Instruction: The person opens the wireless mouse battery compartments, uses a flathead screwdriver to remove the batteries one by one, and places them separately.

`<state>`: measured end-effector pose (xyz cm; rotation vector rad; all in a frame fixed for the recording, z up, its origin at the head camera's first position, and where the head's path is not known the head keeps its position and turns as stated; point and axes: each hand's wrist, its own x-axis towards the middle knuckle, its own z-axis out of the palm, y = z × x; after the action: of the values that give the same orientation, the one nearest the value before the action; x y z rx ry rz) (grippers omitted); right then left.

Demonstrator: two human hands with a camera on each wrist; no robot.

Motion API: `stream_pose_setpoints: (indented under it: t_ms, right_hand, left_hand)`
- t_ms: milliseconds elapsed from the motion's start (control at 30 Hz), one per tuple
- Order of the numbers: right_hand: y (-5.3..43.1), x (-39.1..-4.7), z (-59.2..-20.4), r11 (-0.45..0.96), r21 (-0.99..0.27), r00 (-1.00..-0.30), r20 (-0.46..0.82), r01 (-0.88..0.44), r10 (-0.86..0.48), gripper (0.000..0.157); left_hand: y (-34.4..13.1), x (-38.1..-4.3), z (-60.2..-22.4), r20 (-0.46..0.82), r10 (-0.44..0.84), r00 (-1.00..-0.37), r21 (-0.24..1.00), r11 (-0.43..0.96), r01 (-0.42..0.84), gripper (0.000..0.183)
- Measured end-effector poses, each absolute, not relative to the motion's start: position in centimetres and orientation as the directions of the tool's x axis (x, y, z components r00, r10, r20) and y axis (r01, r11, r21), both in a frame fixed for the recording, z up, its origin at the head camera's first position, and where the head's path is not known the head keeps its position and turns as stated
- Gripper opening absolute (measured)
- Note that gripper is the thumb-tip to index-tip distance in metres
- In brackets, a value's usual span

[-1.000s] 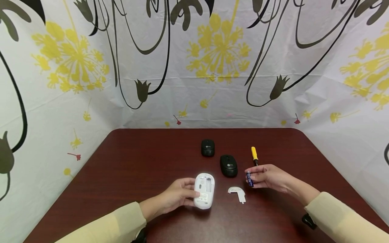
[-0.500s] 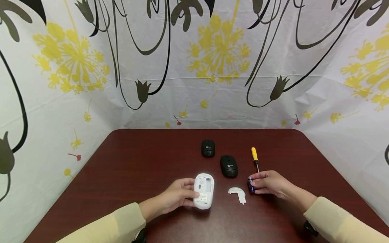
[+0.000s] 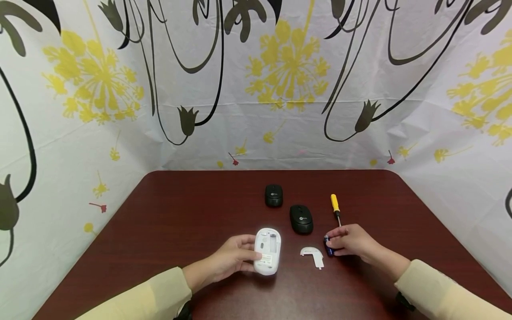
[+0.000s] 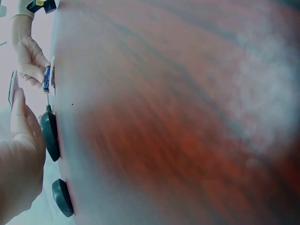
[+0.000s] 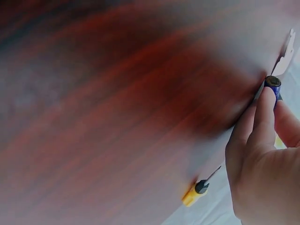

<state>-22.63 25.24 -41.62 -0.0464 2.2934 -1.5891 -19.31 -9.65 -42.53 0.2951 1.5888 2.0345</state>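
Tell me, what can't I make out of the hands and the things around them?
White mouse: top side turned away, hidden by its own body, head view.
Label on it: print too small, head view.
Battery: partly covered by the right hand, head view.
Screwdriver: shaft meets that hand, so its tip can't be told, head view.
Left hand: cut off by the left edge, left wrist view.

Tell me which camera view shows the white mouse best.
The head view: the white mouse, held in the left hand, shows nearly all its underside, open battery slot included. The left wrist view catches only a thin edge; the right wrist view does not show it.
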Motion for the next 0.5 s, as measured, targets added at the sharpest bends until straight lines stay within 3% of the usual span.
stream_pose_setpoints:
  t_ms: [500]
  right_hand:
    - [24.0, -22.4, -41.6, 0.491, -0.863, -0.967, -0.211, 0.117, -0.141, 0.022]
  left_hand:
    - [-11.2, -20.8, -41.5, -0.118, 0.507, -0.854, 0.961, -0.16, -0.227, 0.054]
